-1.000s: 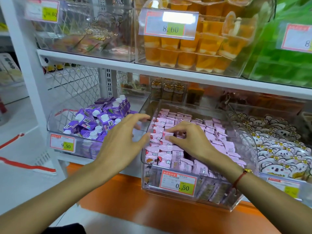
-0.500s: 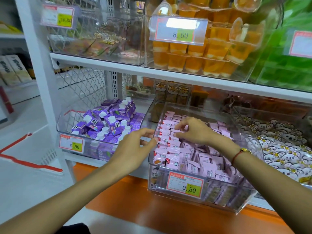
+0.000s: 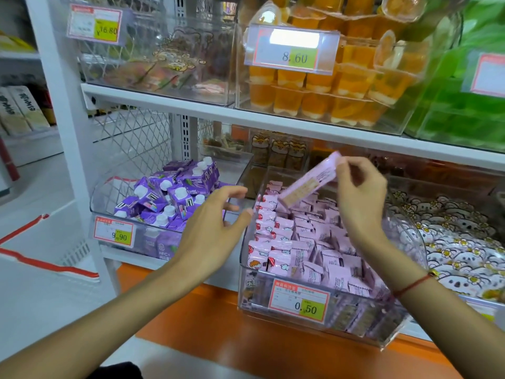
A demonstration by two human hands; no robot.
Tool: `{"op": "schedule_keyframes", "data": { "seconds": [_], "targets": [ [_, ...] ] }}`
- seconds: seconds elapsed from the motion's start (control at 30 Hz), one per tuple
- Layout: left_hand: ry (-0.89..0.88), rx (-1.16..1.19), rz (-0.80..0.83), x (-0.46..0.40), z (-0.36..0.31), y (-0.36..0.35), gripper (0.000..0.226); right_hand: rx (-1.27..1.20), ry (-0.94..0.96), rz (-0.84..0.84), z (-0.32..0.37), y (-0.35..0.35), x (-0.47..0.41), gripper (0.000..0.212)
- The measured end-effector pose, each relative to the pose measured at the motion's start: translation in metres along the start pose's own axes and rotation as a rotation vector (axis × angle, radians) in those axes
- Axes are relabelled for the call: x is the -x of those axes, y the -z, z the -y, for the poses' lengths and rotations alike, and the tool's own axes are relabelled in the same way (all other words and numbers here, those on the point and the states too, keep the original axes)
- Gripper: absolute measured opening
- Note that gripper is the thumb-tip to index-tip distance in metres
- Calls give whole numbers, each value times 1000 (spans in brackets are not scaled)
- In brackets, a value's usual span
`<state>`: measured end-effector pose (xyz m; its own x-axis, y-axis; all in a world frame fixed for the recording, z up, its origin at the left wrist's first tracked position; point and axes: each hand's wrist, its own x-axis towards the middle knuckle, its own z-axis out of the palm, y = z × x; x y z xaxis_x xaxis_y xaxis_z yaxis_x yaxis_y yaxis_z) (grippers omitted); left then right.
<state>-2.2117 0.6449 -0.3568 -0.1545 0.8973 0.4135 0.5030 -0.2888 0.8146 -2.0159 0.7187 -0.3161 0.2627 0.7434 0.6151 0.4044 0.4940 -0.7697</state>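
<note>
Right hand (image 3: 360,195) pinches pink packet (image 3: 307,184) by top end, frame centre, above our clear bin (image 3: 314,321). Left hand (image 3: 216,222) spread, empty. Risk: thin pinch slips, packet drops back.

White shelving (image 3: 273,124), wire mesh back (image 3: 131,138), pale floor (image 3: 41,310), orange base (image 3: 218,326)
</note>
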Motion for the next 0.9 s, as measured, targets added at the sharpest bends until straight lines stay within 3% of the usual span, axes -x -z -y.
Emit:
{"op": "schedule_keyframes", "data": {
  "seconds": [0.07, 0.17, 0.27, 0.37, 0.43, 0.5, 0.6, 0.7, 0.83, 0.9],
  "targets": [
    [-109, 20, -12, 1, -3, 1, 47, -243, -255, -61, 10, 9, 5, 16],
    [-296, -1, 74, 4, -9, -1, 73, -620, -635, 132, 20, 17, 21, 18],
    [-419, 33, 65, 4, -15, -3, 54, -801, -861, 235, 24, 18, 34, 17],
    [-261, 223, 13, 3, -20, -3, 31, -820, -952, 302, 22, 19, 35, 17],
    [-50, 395, -9, 1, -22, -1, 23, -728, -900, 405, 20, 20, 33, 25],
    [125, 500, 7, -1, -23, -1, 12, -449, -671, 549, 17, 20, 34, 38],
    [269, 551, 57, -1, -25, -3, 30, -233, -342, 672, 21, 18, 39, 42],
    [244, 529, 122, -1, -26, -3, 35, -283, -202, 657, 19, 17, 42, 16],
    [9, 393, 228, -4, -24, -1, 24, -362, -215, 625, 12, 14, 36, 21],
    [-69, 376, 151, -11, -23, 2, 25, -286, -152, 654, 6, 12, 26, 28]
  ]
}}
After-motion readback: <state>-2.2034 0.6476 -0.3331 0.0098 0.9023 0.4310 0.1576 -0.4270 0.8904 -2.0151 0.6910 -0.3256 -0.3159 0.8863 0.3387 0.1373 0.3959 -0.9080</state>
